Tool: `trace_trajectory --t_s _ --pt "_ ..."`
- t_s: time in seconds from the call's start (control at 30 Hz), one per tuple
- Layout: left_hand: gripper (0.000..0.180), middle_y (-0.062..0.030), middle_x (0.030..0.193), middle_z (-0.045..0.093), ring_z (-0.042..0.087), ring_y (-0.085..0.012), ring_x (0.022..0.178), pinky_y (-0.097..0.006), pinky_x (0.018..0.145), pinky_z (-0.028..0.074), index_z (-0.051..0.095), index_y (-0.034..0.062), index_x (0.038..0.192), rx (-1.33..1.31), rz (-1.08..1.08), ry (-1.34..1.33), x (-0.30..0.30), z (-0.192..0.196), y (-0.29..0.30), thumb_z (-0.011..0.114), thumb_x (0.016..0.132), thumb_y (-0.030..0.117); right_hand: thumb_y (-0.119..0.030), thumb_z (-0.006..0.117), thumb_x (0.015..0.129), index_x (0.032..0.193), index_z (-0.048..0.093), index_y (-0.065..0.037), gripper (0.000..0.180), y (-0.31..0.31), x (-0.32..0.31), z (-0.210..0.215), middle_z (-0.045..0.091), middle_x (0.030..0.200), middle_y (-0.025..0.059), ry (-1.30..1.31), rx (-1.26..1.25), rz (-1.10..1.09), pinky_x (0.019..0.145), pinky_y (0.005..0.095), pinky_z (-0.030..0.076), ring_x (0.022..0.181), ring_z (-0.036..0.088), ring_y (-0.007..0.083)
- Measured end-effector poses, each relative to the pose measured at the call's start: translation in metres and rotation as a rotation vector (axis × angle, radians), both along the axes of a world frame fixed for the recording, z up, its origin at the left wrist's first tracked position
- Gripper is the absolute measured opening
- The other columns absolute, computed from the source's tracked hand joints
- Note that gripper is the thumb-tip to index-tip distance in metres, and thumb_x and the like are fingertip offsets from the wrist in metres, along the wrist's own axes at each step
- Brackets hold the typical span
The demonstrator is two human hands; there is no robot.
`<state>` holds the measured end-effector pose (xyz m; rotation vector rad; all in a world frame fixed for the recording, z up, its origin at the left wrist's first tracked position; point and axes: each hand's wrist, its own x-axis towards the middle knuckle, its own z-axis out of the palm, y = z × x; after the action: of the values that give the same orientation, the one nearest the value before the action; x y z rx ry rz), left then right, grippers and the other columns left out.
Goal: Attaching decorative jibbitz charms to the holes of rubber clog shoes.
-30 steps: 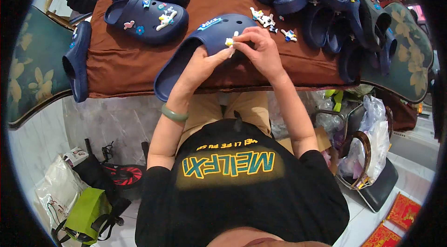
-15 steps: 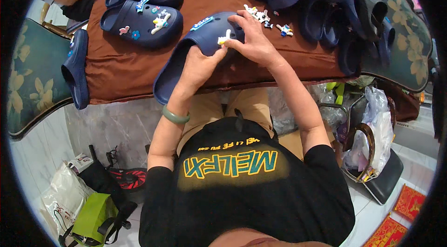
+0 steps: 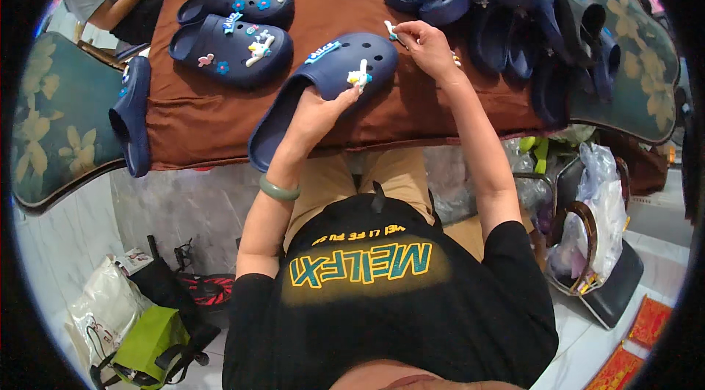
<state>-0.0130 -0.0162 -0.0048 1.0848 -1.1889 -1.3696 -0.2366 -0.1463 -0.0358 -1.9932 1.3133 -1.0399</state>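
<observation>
My left hand (image 3: 317, 115) grips a navy clog (image 3: 354, 48), its fingers inside the foot opening and its thumb on top against a white cartoon charm (image 3: 359, 77). A blue-and-white lettered charm (image 3: 322, 52) is fixed on the clog's upper, and several of its round holes are bare. To the right of the toe, my right hand (image 3: 432, 51) pinches its fingertips together beside a white charm (image 3: 391, 30) on the brown cloth. What lies between those fingertips is too hidden to make out. Another small charm (image 3: 456, 59) peeks out beside the right hand.
Two navy clogs with charms, one of them nearer (image 3: 233, 52), lie to the left. Another clog (image 3: 131, 117) stands at the table's left end. Several plain navy clogs (image 3: 507, 30) crowd the right. At the far left is another person's arm (image 3: 136, 4). Chair backs (image 3: 66, 125) flank the table.
My right hand has left the charm on the clog and moved right to the loose charms. The left hand still grips the clog, with the cartoon charm now in plain sight.
</observation>
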Motion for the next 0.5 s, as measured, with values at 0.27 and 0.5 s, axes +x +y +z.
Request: trace_trajectory --t_s 0.27,0.5 --pt "0.052 -0.0035 0.120 0.055 0.052 -0.0137 0.108 -0.030 0.093 0.045 0.051 0.0037 0.126 -0.043 -0.022 -0.019 0.001 -0.012 0.009 0.070 0.080 0.017 -0.019 0.068 0.077 0.109 0.065 -0.009 0.033 0.057 0.038 0.043 0.052 0.126 0.0149 0.025 -0.003 0.488 0.105 0.0415 0.032 0.123 0.043 0.0314" --pt "0.045 -0.0016 0.115 0.056 0.052 -0.0102 0.102 -0.027 0.089 0.045 0.050 0.0040 0.124 0.008 -0.110 0.097 0.006 -0.015 0.007 0.066 0.083 0.013 -0.016 0.076 0.070 0.091 0.071 -0.011 0.022 0.067 0.038 0.043 0.060 0.114 0.0057 -0.005 0.012 0.520 0.101 0.0409 0.032 0.117 0.047 0.0271"
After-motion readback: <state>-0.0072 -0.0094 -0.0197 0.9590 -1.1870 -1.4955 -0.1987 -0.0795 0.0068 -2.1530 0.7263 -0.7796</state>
